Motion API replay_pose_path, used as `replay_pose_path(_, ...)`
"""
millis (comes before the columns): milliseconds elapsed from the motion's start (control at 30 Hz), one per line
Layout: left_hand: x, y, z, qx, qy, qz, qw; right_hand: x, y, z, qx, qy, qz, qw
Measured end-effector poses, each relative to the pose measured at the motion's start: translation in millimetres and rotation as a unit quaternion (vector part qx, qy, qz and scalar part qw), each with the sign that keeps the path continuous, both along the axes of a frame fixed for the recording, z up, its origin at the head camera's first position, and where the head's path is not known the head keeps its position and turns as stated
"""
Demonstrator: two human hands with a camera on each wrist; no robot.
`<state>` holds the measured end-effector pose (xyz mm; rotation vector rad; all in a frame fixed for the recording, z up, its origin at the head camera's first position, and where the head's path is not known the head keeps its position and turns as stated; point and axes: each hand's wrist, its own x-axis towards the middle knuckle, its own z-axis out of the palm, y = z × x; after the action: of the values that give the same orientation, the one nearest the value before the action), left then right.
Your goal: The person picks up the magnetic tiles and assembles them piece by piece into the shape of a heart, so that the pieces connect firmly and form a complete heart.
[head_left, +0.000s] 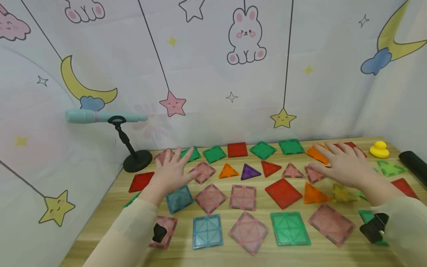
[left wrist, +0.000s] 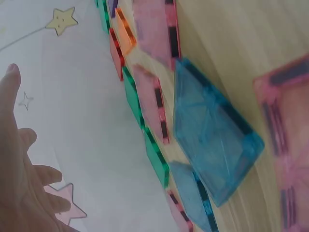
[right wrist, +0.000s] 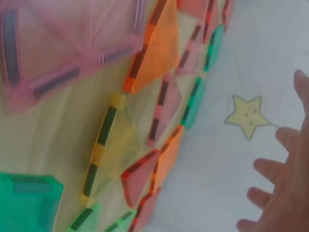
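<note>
A: What are the hands doing over the table [head_left: 103,224]?

B: The left hand [head_left: 171,171] is hovering with its fingers standing wide apart, and it is holding nothing. A pink translucent square plastic tile [head_left: 204,172] is lying near its thumb, and a blue translucent square plastic tile [head_left: 181,201] is lying near its wrist.

A: And the right hand [head_left: 348,167]?

B: It is also hovering open-fingered, gripping nothing. An orange translucent four-sided plastic tile [head_left: 315,155] and a pink translucent triangular plastic tile [head_left: 314,177] are showing close beside its fingers and thumb.

A: Where are the other pieces?

B: They are lying flat in loose rows. A purple translucent triangular plastic tile [head_left: 249,172] is sitting between the hands, and a green translucent square plastic tile [head_left: 290,228] is lying nearer the person.

A: Anything around them?

B: A yellow toy duck [head_left: 379,150] is sitting at the far right, while a pale-teal microphone [head_left: 125,116] is resting on a black stand [head_left: 137,161] at the left.
</note>
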<state>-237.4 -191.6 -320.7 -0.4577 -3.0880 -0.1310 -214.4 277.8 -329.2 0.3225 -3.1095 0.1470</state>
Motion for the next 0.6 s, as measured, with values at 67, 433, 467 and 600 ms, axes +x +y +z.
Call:
replay_pose_path(67, 4.7, 4.3, -0.6, -0.005, 0.003, -0.013, 0.9999, 3.6, -4.3, -0.9, -0.007, 0.012, 0.010, 0.9999)
replay_pose_path(433, 37.7, 34.6, -12.9, 0.025, 0.031, -0.135, 0.9900, 32.7, -26.9, -10.8, -0.071, 0.058, 0.138, 0.9862)
replay_pose_path(467, 41.3, 37.6, -15.2, 0.025, 0.033, -0.152, 0.9876, 35.5, -28.6, -13.2, -0.077, 0.056, 0.147, 0.9845)
replay_pose_path(600, 54.2, 49.9, -24.7, 0.022, 0.024, -0.193, 0.9807, 44.8, -34.1, -27.0, -0.110, 0.049, 0.183, 0.9758)
